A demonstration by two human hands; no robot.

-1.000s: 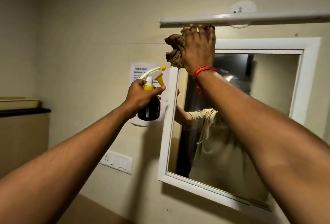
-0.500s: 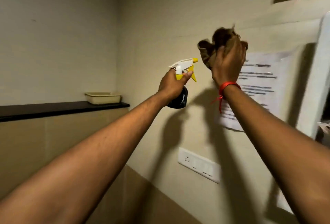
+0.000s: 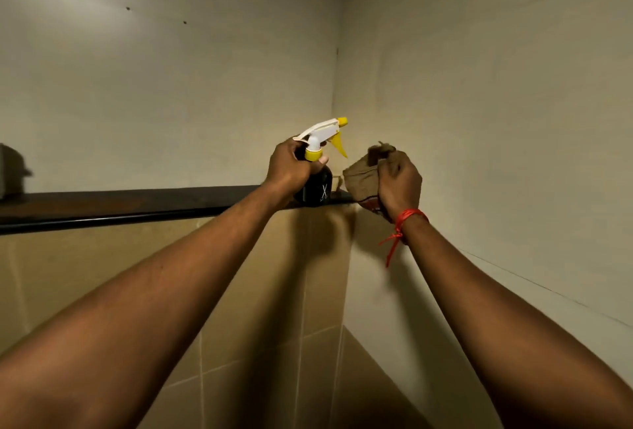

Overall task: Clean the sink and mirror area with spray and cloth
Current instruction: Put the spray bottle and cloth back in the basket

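My left hand point(image 3: 289, 165) grips the neck of a black spray bottle point(image 3: 318, 187) with a white and yellow trigger head. The bottle is upright at the right end of a dark ledge point(image 3: 137, 204), in the room's corner; I cannot tell whether it rests on the ledge. My right hand point(image 3: 399, 180), a red thread tied at its wrist, is closed on a bunched brown cloth point(image 3: 361, 177) just right of the bottle, close to the right wall. Neither the mirror nor the sink is in sight.
The ledge runs along the left wall above beige tiles point(image 3: 274, 326). A blurred dark object point(image 3: 10, 172) sits at the ledge's far left. Plain cream walls meet in the corner behind the bottle.
The view has swung left, away from the mirror and the wall notice, to the corner. Both hands dropped from head height to ledge level, still holding bottle and cloth.
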